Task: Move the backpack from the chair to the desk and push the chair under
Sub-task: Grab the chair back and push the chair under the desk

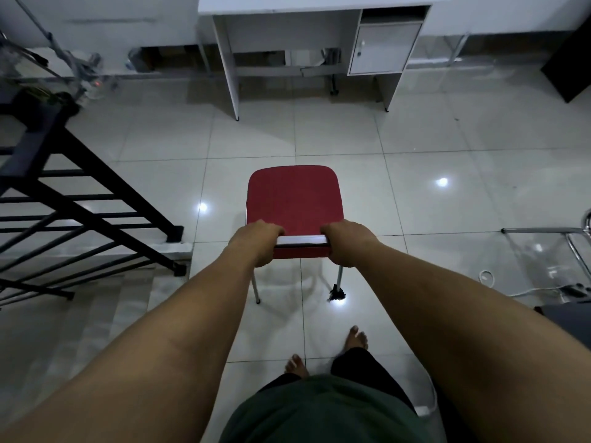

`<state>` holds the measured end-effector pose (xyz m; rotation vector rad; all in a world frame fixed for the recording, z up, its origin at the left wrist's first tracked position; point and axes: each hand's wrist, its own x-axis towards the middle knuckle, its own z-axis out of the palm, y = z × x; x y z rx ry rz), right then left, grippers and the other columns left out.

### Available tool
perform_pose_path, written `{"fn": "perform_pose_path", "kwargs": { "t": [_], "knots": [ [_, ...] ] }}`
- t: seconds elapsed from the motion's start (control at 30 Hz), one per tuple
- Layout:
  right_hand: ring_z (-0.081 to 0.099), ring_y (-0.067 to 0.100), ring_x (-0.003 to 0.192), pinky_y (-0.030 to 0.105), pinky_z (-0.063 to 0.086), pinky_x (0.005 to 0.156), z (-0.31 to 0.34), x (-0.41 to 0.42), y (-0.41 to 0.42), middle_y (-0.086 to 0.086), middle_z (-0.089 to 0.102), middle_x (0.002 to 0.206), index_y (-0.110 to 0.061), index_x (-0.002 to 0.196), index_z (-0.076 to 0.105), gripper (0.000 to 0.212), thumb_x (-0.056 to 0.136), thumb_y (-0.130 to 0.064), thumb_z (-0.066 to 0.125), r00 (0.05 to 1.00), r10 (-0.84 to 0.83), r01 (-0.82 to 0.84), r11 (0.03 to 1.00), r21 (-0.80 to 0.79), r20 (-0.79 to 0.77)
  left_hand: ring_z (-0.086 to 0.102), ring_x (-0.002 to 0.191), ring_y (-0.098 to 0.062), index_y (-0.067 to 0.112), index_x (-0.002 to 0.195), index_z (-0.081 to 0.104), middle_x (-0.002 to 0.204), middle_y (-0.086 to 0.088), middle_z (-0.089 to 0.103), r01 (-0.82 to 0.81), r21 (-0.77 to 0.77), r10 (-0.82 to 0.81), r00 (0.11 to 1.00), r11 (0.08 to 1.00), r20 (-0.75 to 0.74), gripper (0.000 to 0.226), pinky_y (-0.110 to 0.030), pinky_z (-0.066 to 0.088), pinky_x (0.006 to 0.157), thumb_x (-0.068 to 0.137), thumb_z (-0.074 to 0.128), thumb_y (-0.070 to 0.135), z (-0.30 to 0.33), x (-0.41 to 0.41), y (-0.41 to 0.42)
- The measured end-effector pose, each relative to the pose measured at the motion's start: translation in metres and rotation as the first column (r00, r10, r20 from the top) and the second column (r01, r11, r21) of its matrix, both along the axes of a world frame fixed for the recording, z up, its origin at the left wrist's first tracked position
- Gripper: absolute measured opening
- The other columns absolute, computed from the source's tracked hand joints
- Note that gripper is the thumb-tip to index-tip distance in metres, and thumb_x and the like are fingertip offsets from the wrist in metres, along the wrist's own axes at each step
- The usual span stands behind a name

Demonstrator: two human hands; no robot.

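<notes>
Gripping the red chair point(295, 199) backrest: my left hand point(256, 243) and right hand point(347, 243) both clamped (fingers curled over); desk point(319, 8) well ahead.

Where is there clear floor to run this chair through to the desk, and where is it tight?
Bare tiles lie between the red chair and the desk, and the knee gap between its left leg and cabinet is open. Tight: black railing on the left, a chrome frame and cable on the right.
</notes>
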<state>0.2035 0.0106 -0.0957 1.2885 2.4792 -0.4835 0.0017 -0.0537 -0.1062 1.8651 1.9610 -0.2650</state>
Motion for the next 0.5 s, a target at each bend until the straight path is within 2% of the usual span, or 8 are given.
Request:
{"fn": "perform_pose_path", "kwargs": {
  "t": [0.13, 0.3, 0.5],
  "knots": [
    [0.058, 0.026, 0.069, 0.035, 0.047, 0.062, -0.007, -0.006, 0.006, 0.002, 0.057, 0.080, -0.018, 0.101, 0.070, 0.029, 0.081, 0.001, 0.062, 1.000, 0.023, -0.023, 0.997, 0.073, -0.005, 0.066, 0.092, -0.024, 0.029, 0.125, 0.065, 0.107, -0.003, 0.069, 0.018, 0.070, -0.015, 0.999, 0.997, -0.039, 0.045, -0.038, 0.057, 0.082, 0.086, 0.068, 0.007, -0.003, -0.003, 0.002],
    [0.053, 0.024, 0.062, 0.032, 0.041, 0.059, -0.007, -0.008, 0.012, -0.001, 0.053, 0.075, -0.023, 0.098, 0.068, 0.027, 0.078, -0.004, 0.067, 0.995, 0.096, -0.100, 0.983, 0.153, 0.030, 0.067, 0.086, -0.022, 0.032, 0.120, 0.068, 0.100, 0.000, 0.071, 0.014, 0.121, -0.010, 0.999, 0.993, -0.038, 0.040, -0.037, 0.058, 0.079, 0.084, 0.073, 0.014, -0.001, -0.004, 0.005],
    [0.051, 0.026, 0.062, 0.033, 0.043, 0.059, 0.007, -0.017, 0.032, -0.002, 0.049, 0.073, -0.024, 0.097, 0.068, 0.025, 0.077, -0.009, 0.069, 0.999, 0.050, -0.049, 0.975, 0.215, 0.002, 0.069, 0.087, -0.025, 0.035, 0.117, 0.069, 0.097, 0.000, 0.072, 0.012, 0.168, 0.005, 0.995, 0.986, -0.099, 0.041, -0.039, 0.059, 0.078, 0.080, 0.078, 0.021, 0.017, -0.010, 0.029]
  ]
}}
